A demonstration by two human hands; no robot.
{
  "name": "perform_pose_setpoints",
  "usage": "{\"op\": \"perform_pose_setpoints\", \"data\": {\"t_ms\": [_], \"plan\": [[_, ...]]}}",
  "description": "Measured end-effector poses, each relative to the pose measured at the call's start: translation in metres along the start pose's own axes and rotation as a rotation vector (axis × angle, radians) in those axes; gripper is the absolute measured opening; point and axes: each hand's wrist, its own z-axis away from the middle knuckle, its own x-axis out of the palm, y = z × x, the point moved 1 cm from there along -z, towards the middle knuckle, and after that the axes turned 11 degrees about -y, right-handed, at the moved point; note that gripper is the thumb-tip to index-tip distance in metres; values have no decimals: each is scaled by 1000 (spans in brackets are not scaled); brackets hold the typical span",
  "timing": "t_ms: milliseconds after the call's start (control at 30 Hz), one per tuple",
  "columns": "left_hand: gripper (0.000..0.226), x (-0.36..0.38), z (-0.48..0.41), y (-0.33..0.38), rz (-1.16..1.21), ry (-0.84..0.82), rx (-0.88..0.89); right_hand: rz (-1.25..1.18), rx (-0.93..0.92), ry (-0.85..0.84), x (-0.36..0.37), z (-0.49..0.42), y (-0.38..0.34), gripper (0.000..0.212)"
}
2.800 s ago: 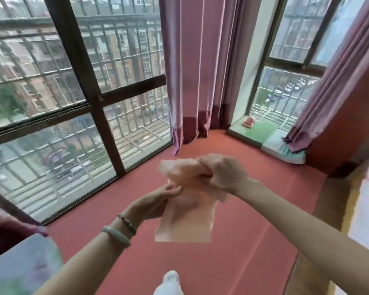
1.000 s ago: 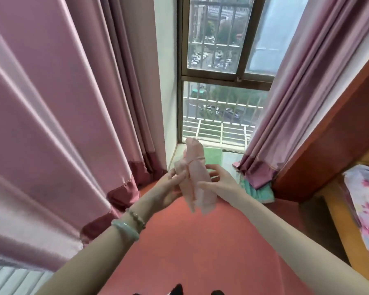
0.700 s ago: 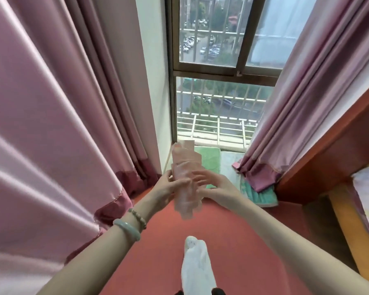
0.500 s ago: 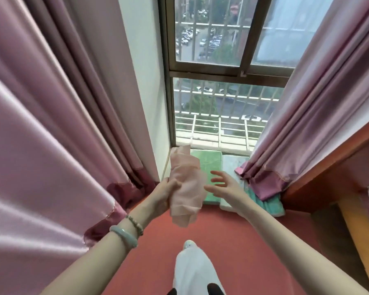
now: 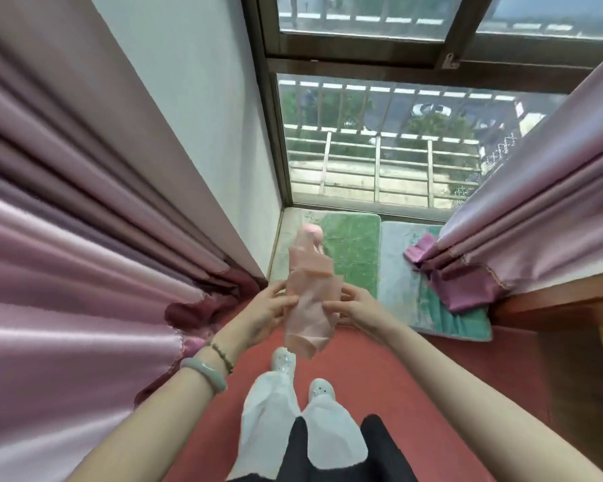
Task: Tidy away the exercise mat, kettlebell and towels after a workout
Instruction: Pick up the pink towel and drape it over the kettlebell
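Note:
A thin peach-pink towel (image 5: 310,300), folded into a narrow upright strip, hangs in front of me above the red floor. My left hand (image 5: 267,313) pinches its left edge and my right hand (image 5: 357,304) pinches its right edge, at about mid-height. Behind the towel's top a small pink object (image 5: 314,234) sits on the green mat (image 5: 354,252) by the window; what it is I cannot tell. No kettlebell is clearly in view.
A pale blue-green mat (image 5: 411,290) lies right of the green one. Pink curtains hang at left (image 5: 67,273) and right (image 5: 536,220), the right one pooling onto that mat. A white wall pillar (image 5: 202,133), the window (image 5: 380,151) and a wooden ledge (image 5: 554,304) enclose the corner. My feet (image 5: 303,377) stand on the red floor.
I have walked to the window corner and looked down. The towel was folded from a loose sheet into a narrow strip. My right hand, briefly off it, is back on its right edge.

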Motion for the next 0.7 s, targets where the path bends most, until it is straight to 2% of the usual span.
{"op": "perform_pose_setpoints", "data": {"t_ms": [167,433,600,700], "plan": [[32,-44,-55,2,18,50,-87,-13,90,34,-15,-70,6,30],[31,-133,-192,-10,-10,94,-131,-15,123,135,-61,-227,46,32],[27,-200,-300,-72,-61,126,-95,1,114,177,-101,-341,116,31],[33,-241,-356,-130,-103,171,-89,33,127,164,-119,-405,182,32]]}}
